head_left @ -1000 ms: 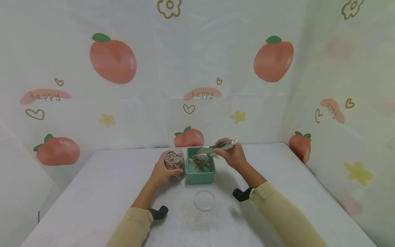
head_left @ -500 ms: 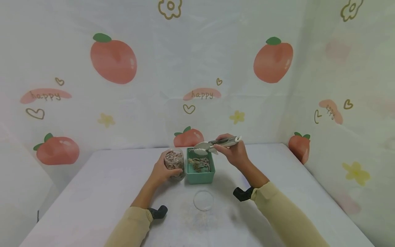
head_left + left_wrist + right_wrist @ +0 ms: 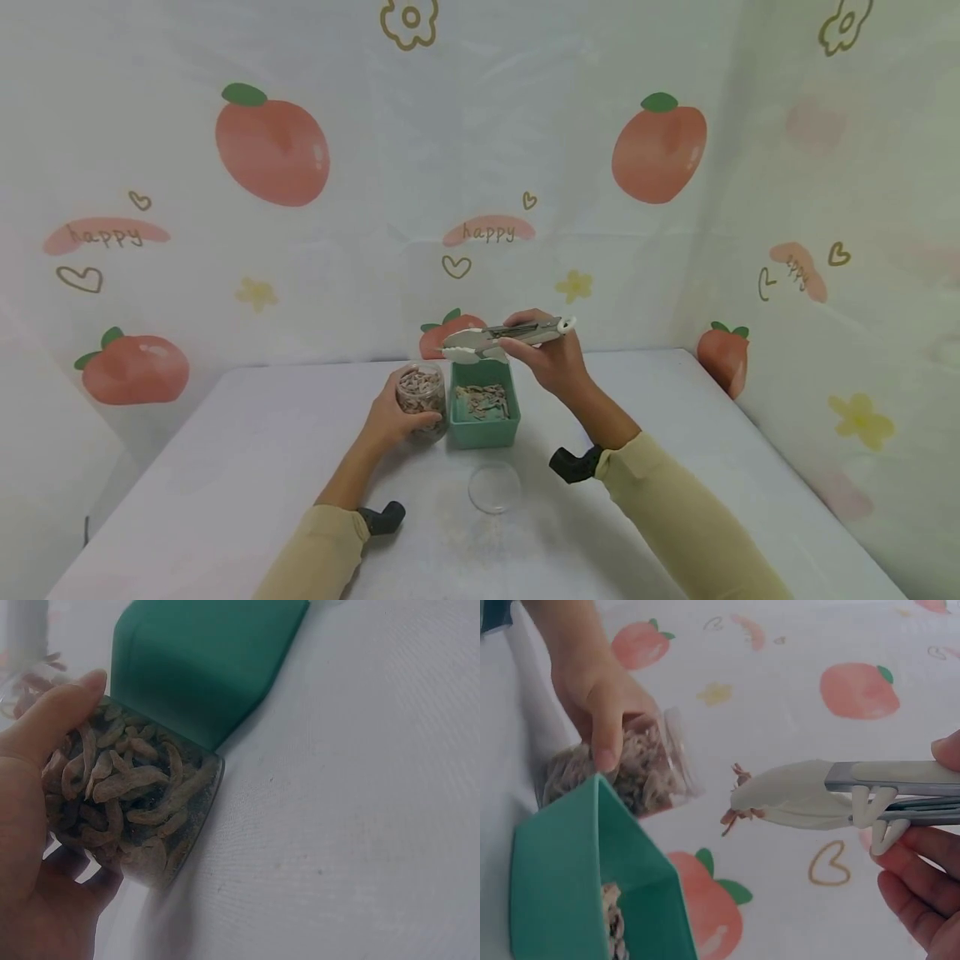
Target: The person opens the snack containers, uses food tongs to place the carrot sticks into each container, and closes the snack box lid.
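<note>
My left hand (image 3: pixel 392 414) grips a clear jar (image 3: pixel 124 787) nearly full of brown, twisted dried strips, its mouth uncovered at the top. Beside the jar, touching or almost so, stands a green rectangular box (image 3: pixel 483 434) with more dried strips (image 3: pixel 483 402) on its floor. Above the box, my right hand (image 3: pixel 546 348) holds grey-and-white tongs (image 3: pixel 802 793) by the handles, their white tips pointing left toward the jar. A few dried pieces (image 3: pixel 740 778) stick out from between the closed tong tips in the right wrist view.
A round clear lid (image 3: pixel 495 487) lies flat on the white table (image 3: pixel 285 467) in front of the box. Behind the table's far edge hangs a white backdrop (image 3: pixel 360 275) printed with peaches, hearts and flowers, which continues along the right side.
The tongs have risen out of the green box and shifted left toward the jar, with dried pieces in their tips. My left hand and the jar have stayed in place.
</note>
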`<state>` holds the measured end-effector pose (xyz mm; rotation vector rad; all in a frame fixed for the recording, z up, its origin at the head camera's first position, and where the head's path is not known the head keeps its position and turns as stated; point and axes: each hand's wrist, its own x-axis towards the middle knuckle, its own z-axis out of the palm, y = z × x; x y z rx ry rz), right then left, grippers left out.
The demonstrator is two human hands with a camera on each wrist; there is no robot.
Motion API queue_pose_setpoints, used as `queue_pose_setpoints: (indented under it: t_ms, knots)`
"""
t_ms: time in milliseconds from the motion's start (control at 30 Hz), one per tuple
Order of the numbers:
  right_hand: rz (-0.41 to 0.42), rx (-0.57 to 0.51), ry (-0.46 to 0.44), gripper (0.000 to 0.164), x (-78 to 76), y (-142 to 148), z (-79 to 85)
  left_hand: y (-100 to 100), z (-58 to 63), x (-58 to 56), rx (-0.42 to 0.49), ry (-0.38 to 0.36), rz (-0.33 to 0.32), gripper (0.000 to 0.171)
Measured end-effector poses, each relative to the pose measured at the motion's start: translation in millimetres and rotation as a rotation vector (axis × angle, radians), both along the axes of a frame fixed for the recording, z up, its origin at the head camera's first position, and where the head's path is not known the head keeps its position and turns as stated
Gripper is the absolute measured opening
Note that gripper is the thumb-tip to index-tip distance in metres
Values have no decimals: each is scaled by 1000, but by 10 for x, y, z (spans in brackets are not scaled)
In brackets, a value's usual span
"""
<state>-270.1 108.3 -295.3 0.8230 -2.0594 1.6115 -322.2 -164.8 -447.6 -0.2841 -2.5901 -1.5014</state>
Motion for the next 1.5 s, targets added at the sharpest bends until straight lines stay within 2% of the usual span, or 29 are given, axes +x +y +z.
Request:
queue_pose_setpoints:
  t_ms: [267,400,667,1067,1267,1500]
  knots:
    - [89,-27,-1,21,-23,-171,23,-6,-15,-5,6,8,-14,100]
    - [117,-24,-3,20,-70,-228,-24,-8,-3,-6,-3,7,-12,99]
    - [97,28,-37,20,-25,-258,-63,-10,11,17,6,14,-18,97]
    - [124,-43,-79,20,-76,-252,-95,-8,29,26,21,16,-27,96]
    - [146,-132,-119,25,-77,-262,-101,-3,32,29,14,1,-16,96]
    - [85,-133,-133,25,-89,-301,-147,-11,17,19,19,2,-25,97]
